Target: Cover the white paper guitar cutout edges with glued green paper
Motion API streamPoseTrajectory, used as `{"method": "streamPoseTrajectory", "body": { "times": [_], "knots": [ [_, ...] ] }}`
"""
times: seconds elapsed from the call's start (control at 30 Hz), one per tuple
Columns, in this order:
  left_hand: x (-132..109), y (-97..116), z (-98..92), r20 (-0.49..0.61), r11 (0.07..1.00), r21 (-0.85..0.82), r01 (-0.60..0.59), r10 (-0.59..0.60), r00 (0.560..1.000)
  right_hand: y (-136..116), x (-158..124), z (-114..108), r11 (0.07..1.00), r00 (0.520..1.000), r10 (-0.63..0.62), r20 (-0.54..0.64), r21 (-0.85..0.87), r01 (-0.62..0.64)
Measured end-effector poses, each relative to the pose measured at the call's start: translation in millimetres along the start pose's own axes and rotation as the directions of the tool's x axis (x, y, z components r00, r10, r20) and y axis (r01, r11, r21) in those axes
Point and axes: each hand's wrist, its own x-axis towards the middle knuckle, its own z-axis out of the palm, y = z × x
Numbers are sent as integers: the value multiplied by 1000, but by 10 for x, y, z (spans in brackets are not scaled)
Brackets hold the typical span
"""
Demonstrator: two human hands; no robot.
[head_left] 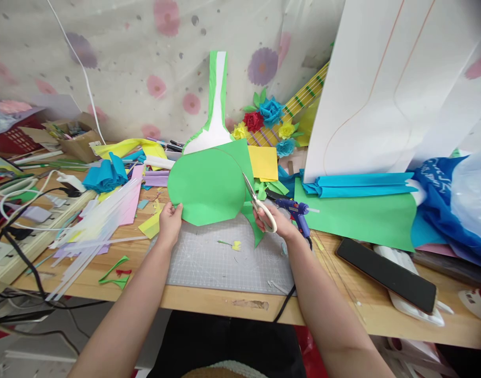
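My left hand [170, 221] pinches the lower left edge of a large green paper sheet [207, 186], held up over the cutting mat. A curved line is drawn near the sheet's upper right, and its left and lower edges are cut to a rounded outline. In my right hand [278, 223] is a pair of scissors [260, 202] with cream handles, the blades pointing up at the sheet's right edge. A green offcut hangs below the scissors. Behind the sheet stands a white guitar-shaped board [218, 113] edged in green.
A purple glue gun [297, 210] lies right of my right hand, with a phone [386, 273] nearer the edge. Clear glue sticks [91, 231] and a power strip [31, 236] are at left. A white board [366, 89] leans at the right. Scraps lie on the grey cutting mat [209, 268].
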Motion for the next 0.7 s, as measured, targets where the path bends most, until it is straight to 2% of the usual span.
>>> {"method": "streamPoseTrajectory", "body": {
  "times": [0.1, 0.2, 0.33, 0.7],
  "knots": [
    [27, -16, 3, -36, 999, -43, 16, -18, 999, -10, -3, 18, 1000, 1000, 3, 13, -11, -3],
    [63, -47, -8, -46, 993, -47, -104, 102, 994, -17, -10, 22, 999, 999, 23, 29, -27, -22],
    [84, -76, -25, 2, 970, -44, -239, 240, 971, -60, -23, 35, 999, 998, -12, 67, -34, 14],
    [21, -58, -19, 80, 960, 48, -276, 271, 959, -28, -13, 25, 998, 1000, 0, 11, -66, 1]
  ]
}}
